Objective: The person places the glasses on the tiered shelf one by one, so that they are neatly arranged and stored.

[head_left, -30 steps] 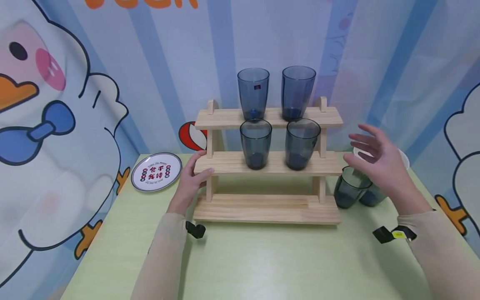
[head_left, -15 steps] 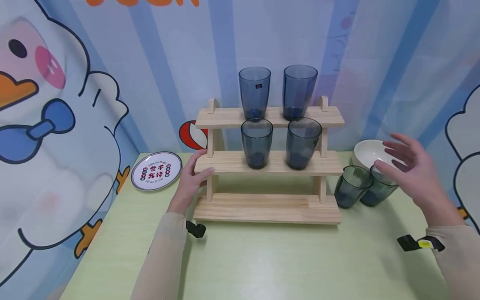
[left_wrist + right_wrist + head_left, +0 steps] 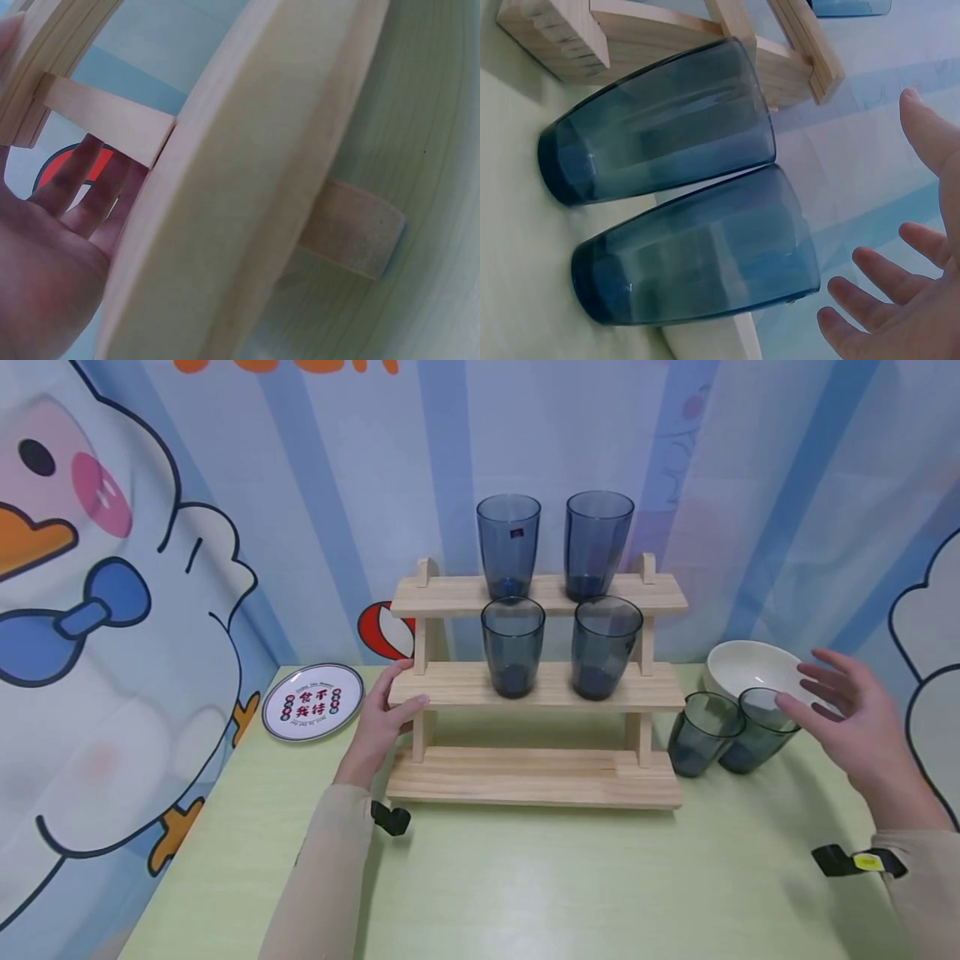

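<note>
My left hand (image 3: 382,718) is gripping the wooden rack (image 3: 540,785). My right hand (image 3: 862,727) is hovering, fingers apart, beside a glass (image 3: 757,739) on the table (image 3: 525,877). I'm guessing it's slippery and breakable, so I'm choosing its sides for holding. A bowl (image 3: 750,666) is sitting behind.

Left hand (image 3: 381,717): at the rack's (image 3: 517,777) left end, partly hidden behind it.
Right hand (image 3: 858,722): right of the rack, cut off by its wrist view's edge.
Bowl (image 3: 750,667): right of the rack, front hidden behind two cups (image 3: 697,747).
Plate (image 3: 312,703): left of the rack, smallest lettering unreadable.
Sticker (image 3: 517,533): above the rack, too small to read.
</note>
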### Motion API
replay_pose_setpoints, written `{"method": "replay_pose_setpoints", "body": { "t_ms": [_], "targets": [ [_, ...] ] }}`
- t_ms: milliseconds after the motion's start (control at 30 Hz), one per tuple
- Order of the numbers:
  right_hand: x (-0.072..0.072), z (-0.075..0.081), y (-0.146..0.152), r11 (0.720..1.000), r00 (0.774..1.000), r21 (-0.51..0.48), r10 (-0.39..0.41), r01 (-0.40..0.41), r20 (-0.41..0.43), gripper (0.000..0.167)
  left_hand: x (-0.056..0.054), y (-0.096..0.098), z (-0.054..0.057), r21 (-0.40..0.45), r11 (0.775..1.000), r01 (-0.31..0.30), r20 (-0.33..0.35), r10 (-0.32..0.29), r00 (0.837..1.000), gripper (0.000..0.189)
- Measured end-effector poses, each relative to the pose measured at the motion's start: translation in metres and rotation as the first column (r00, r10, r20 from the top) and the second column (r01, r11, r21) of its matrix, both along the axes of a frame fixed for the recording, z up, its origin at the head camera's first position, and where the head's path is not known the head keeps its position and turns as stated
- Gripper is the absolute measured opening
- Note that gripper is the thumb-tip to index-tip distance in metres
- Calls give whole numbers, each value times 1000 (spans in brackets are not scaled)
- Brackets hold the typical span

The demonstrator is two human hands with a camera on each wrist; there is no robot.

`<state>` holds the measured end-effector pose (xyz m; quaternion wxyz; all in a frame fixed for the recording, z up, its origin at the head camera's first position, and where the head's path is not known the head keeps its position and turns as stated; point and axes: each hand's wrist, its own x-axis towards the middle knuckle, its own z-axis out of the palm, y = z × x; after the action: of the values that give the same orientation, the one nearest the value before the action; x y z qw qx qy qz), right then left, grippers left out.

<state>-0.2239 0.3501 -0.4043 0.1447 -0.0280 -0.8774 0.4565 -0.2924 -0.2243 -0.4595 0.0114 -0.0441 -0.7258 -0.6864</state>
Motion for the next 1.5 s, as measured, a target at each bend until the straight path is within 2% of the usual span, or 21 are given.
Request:
{"method": "replay_pose_setpoints", "body": {
  "t_ms": [400, 667, 900, 1267, 1500],
  "targets": [
    [-2, -24, 9, 1000, 996, 3, 5, -5, 87, 86, 0, -1, 0, 4, 1000, 4, 0, -4, 1000, 61],
    [-2, -33, 18, 997, 982, -20, 77, -74, 173, 89, -1, -2, -2, 7, 1000, 8, 1, -8, 1000, 60],
    [-4, -38, 14, 997, 986, -17, 74, -72, 148, 91, -1, -2, -2, 10, 1000, 7, -4, -7, 1000, 60],
    [-10, -49, 14, 998, 979, 19, 58, -63, 195, 99, 0, -2, 1, 6, 1000, 7, 3, -7, 1000, 60],
    [-8, -55, 12, 997, 989, 4, 76, -77, 129, 89, 0, -2, 0, 15, 1000, 8, 6, -8, 1000, 60]
  ]
}}
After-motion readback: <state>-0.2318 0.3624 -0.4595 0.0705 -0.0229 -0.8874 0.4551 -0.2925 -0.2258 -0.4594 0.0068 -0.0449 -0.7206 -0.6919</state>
